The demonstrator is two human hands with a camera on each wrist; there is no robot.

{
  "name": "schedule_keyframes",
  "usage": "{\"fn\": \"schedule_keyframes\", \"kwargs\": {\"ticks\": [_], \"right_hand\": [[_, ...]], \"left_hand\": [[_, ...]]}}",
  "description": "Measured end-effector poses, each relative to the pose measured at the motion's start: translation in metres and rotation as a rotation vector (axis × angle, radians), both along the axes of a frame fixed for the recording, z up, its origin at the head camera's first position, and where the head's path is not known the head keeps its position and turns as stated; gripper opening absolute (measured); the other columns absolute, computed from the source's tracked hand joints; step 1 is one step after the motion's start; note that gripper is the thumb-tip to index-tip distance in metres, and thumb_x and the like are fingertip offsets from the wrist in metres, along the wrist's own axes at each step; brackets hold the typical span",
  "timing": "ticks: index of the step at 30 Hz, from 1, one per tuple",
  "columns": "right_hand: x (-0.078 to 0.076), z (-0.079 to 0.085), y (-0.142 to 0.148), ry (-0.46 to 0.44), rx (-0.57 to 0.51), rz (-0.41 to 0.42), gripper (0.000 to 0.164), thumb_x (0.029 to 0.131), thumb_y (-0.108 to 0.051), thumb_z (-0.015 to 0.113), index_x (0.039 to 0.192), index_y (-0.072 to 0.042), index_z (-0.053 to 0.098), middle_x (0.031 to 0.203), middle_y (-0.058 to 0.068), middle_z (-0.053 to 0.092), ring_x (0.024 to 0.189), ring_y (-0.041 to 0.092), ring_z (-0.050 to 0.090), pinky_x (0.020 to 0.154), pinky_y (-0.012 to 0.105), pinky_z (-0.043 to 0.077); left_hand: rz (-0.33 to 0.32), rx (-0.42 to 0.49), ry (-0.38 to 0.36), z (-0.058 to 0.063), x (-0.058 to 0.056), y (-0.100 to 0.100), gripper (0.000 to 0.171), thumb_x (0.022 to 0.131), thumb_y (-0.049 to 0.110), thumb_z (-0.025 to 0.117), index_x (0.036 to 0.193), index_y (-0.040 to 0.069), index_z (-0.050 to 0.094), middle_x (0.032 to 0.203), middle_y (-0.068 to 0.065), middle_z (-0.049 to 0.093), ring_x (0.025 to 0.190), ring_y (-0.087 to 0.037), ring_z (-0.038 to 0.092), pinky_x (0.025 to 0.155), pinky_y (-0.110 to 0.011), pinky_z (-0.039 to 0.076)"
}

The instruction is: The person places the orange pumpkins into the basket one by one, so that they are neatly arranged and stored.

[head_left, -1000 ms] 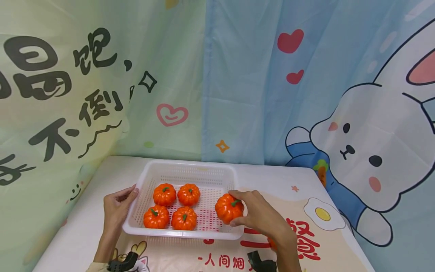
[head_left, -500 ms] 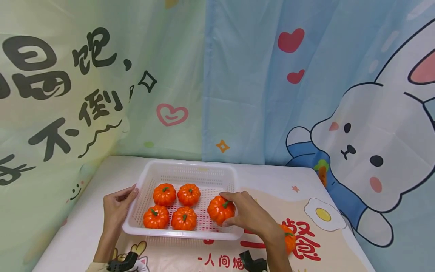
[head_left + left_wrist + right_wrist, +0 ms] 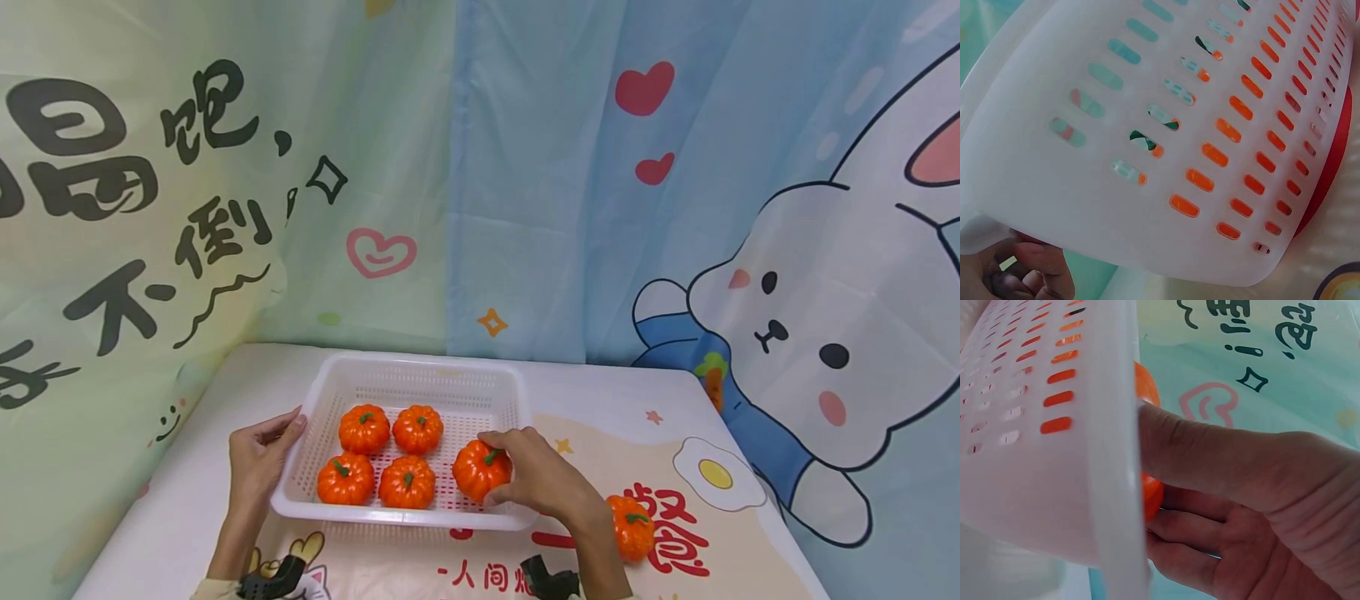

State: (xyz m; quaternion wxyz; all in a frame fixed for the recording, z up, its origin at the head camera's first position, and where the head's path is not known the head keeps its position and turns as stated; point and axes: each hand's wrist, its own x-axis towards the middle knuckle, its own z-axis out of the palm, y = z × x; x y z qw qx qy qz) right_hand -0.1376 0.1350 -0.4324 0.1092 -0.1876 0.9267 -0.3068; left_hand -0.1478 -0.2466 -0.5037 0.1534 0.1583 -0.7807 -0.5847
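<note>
A white plastic basket (image 3: 405, 517) with slotted walls stands on the table. Inside its left half sit several small orange pumpkins (image 3: 344, 478) with green stems. My right hand (image 3: 551, 483) reaches over the right rim and holds another pumpkin (image 3: 474, 472) between thumb and fingers, low in the basket. Whether that pumpkin touches the bottom I cannot tell. In the right wrist view the basket wall hides much of it. My left hand (image 3: 258, 460) grips the basket's left rim; its curled fingers (image 3: 1044, 265) show below the rim in the left wrist view.
One more pumpkin (image 3: 632, 528) lies on the printed tablecloth (image 3: 600, 450), right of the basket beside my right forearm. A patterned curtain (image 3: 525, 208) hangs behind the table's far edge.
My right hand has moved left and a little lower with its pumpkin, farther into the basket. The pumpkin on the tablecloth has come out from behind my forearm. My left hand stays put.
</note>
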Motion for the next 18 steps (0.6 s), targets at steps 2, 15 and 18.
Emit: {"fn": "schedule_keyframes", "kwargs": {"ticks": [2, 15, 18], "right_hand": [[-0.0009, -0.0025, 0.0001, 0.007, 0.001, 0.012, 0.077, 0.078, -0.02, 0.1, 0.147, -0.007, 0.068, 0.134, 0.01, 0.072, 0.117, 0.025, 0.057, 0.109, 0.054, 0.059], [-0.0058, -0.0075, -0.0045, 0.028, 0.017, 0.077, 0.075, 0.077, -0.013, 0.1, 0.145, -0.003, 0.069, 0.135, 0.011, 0.074, 0.121, 0.027, 0.059, 0.112, 0.056, 0.055], [-0.0065, -0.009, -0.0071, 0.024, 0.024, 0.093, 0.074, 0.077, -0.011, 0.099, 0.144, -0.003, 0.07, 0.135, 0.011, 0.075, 0.121, 0.028, 0.059, 0.112, 0.056, 0.054]], "left_hand": [[0.0, -0.003, 0.003, 0.0001, 0.0002, 0.0001, 0.042, 0.106, 0.032, 0.074, 0.136, 0.003, 0.074, 0.14, -0.026, 0.073, 0.078, 0.006, 0.069, 0.073, -0.014, 0.061], [0.003, -0.012, -0.004, 0.0004, -0.0003, 0.0004, 0.042, 0.106, 0.031, 0.074, 0.136, 0.002, 0.074, 0.138, -0.027, 0.073, 0.076, 0.006, 0.069, 0.072, -0.014, 0.061], [0.006, -0.012, -0.003, 0.0005, -0.0003, 0.0006, 0.041, 0.106, 0.03, 0.074, 0.135, 0.001, 0.075, 0.137, -0.027, 0.073, 0.076, 0.006, 0.069, 0.072, -0.014, 0.061]]}}
